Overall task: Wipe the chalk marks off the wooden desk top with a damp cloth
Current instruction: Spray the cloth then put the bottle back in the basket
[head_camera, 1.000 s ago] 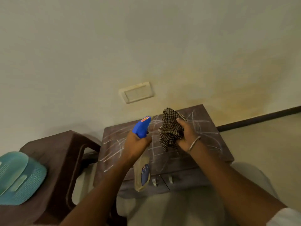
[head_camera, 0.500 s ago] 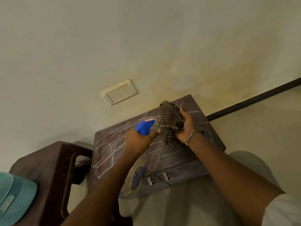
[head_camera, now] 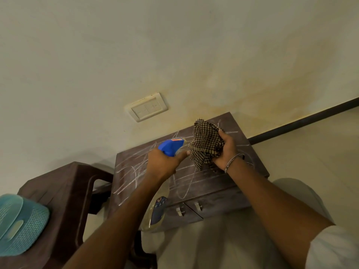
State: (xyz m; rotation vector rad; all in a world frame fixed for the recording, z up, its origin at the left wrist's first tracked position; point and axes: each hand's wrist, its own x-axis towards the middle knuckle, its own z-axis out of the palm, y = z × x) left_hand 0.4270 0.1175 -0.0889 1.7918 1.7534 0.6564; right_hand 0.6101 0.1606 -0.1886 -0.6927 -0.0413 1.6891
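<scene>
One teal cap (head_camera: 21, 224) on one brown stool (head_camera: 64, 183) far left, just beside desk (head_camera: 242, 171) left edge. Mid-frame, left hand (head_camera: 163, 164) curled round one blue spray bottle (head_camera: 170, 147), nozzle just beside one checked cloth (head_camera: 206, 146) gripped bunched in right hand (head_camera: 226, 150), above chalk marks (head_camera: 134, 171) on desk top. Open floor (head_camera: 310, 152) right of desk.

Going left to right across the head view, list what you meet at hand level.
Teal mesh cap → dark brown plastic stool → left hand gripping the blue-topped spray bottle → brown-and-cream checked cloth → right hand holding it, above the chalk-marked wooden desk top.
</scene>
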